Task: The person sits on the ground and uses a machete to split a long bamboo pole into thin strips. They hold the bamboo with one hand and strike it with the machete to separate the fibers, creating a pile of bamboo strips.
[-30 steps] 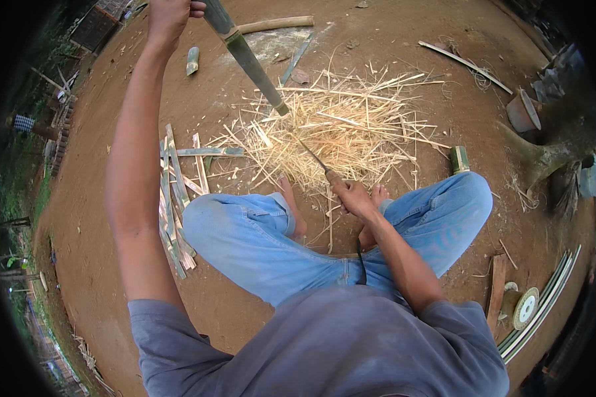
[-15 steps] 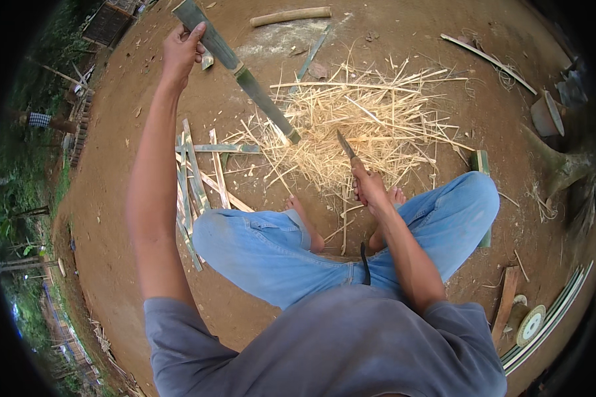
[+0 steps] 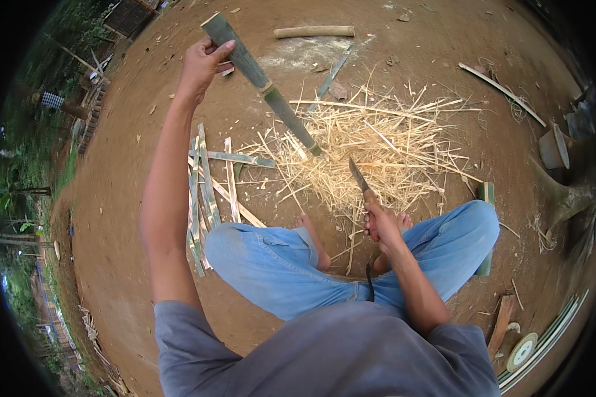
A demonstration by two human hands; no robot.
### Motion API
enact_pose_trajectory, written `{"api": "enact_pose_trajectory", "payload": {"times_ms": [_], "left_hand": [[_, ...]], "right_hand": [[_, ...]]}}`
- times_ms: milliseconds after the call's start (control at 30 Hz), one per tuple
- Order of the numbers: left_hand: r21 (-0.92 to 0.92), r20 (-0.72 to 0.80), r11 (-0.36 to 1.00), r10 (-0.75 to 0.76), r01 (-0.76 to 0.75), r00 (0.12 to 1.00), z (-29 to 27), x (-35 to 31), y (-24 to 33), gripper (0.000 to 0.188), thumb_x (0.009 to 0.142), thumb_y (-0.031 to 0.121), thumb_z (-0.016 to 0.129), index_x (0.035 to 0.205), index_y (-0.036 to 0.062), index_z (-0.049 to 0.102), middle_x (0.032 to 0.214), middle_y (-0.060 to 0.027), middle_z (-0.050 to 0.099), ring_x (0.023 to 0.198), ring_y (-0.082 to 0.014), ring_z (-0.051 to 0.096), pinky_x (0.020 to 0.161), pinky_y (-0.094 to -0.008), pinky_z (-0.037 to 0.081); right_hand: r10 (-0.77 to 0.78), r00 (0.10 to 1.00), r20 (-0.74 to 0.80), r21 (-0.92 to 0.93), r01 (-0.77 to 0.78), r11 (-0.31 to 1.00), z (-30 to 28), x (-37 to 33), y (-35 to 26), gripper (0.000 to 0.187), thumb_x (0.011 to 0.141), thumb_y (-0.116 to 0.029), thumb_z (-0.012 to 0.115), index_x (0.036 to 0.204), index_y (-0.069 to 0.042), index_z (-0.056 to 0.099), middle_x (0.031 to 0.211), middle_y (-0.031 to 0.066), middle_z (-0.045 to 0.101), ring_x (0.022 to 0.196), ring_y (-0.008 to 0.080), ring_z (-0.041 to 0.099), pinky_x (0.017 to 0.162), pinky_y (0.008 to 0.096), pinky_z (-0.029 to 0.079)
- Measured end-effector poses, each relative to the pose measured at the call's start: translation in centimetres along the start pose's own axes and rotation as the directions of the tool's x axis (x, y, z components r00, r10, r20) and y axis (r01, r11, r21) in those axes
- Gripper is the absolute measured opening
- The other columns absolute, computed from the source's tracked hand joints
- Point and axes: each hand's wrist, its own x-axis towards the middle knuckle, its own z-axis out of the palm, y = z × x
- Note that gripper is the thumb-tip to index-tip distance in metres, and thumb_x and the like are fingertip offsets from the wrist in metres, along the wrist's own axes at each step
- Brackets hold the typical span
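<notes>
Left hand (image 3: 205,69): grip closed on the upper part of the bamboo piece (image 3: 246,65), which slants down over the shavings (image 3: 404,155); contact at its lower end cannot be determined. Right hand (image 3: 385,228): grip closed round the handle of the knife (image 3: 358,176), blade apart from the bamboo piece. Shavings cover the ground (image 3: 126,218) beneath both. Split strips (image 3: 208,178) lie crossed beyond the left knee (image 3: 225,246); a pole (image 3: 314,31) lies farther off. Right side: pot (image 3: 553,147), long strips (image 3: 551,339) and spool (image 3: 523,352), its markings too small to read.
</notes>
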Motion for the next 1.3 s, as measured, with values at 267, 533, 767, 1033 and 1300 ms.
{"api": "enact_pose_trajectory", "payload": {"times_ms": [267, 533, 767, 1033, 1300], "left_hand": [[-0.034, -0.040, 0.997, 0.074, -0.075, 0.996, 0.5, 0.1, -0.4, 0.029, 0.090, 0.025, 0.069, 0.107, 0.0021, 0.063, 0.097, -0.0043, 0.067, 0.088, -0.0143, 0.066, 0.077, -0.0302, 0.056], [-0.023, -0.028, 0.996, 0.090, -0.091, 0.996, 1.3, 0.2, -0.9, 0.031, 0.090, 0.025, 0.068, 0.109, 0.0017, 0.063, 0.097, -0.0049, 0.069, 0.088, -0.0139, 0.066, 0.078, -0.0300, 0.056], [0.001, 0.011, 0.986, 0.166, -0.166, 0.986, 1.3, 0.8, -0.4, 0.029, 0.091, 0.027, 0.067, 0.108, 0.0029, 0.064, 0.100, -0.0034, 0.067, 0.092, -0.0128, 0.065, 0.084, -0.0306, 0.055], [-0.029, -0.029, 0.986, 0.161, -0.162, 0.987, 2.6, 0.5, 2.4, 0.025, 0.089, 0.019, 0.067, 0.112, 0.0093, 0.064, 0.094, -0.0007, 0.067, 0.084, -0.0129, 0.066, 0.071, -0.0306, 0.055], [-0.037, -0.027, 0.987, 0.155, -0.156, 0.988, 3.0, 0.9, 3.4, 0.024, 0.090, 0.019, 0.066, 0.111, 0.0083, 0.064, 0.094, -0.0013, 0.067, 0.084, -0.0130, 0.066, 0.071, -0.0306, 0.055]], "right_hand": [[-0.007, 0.998, 0.060, -0.051, 0.010, 0.999, 0.3, -3.4, -0.7, 0.024, 0.091, -0.028, 0.059, 0.091, -0.006, 0.052, 0.067, 0.0021, 0.054, 0.050, 0.0119, 0.051, 0.045, 0.0262, 0.044], [-0.068, 0.997, 0.046, -0.075, 0.071, 0.995, -0.2, -3.2, -0.3, 0.025, 0.092, -0.029, 0.060, 0.091, -0.006, 0.051, 0.065, 0.0024, 0.054, 0.049, 0.0123, 0.051, 0.043, 0.0259, 0.043], [-0.160, 0.986, 0.044, -0.160, 0.165, 0.973, 1.3, -5.2, -3.5, 0.021, 0.091, -0.023, 0.061, 0.093, -0.005, 0.051, 0.067, 0.0007, 0.053, 0.050, 0.0095, 0.049, 0.047, 0.0239, 0.042], [-0.269, 0.960, 0.073, -0.208, 0.278, 0.938, 3.0, -8.4, -7.6, 0.022, 0.091, -0.021, 0.062, 0.100, -0.004, 0.051, 0.068, 0.0002, 0.052, 0.052, 0.0076, 0.048, 0.049, 0.0220, 0.040], [-0.389, 0.917, 0.085, -0.196, 0.398, 0.896, 3.4, -10.5, -9.5, 0.030, 0.088, -0.019, 0.066, 0.108, 0.000, 0.054, 0.073, 0.0000, 0.052, 0.056, 0.0056, 0.049, 0.050, 0.0216, 0.038]]}}
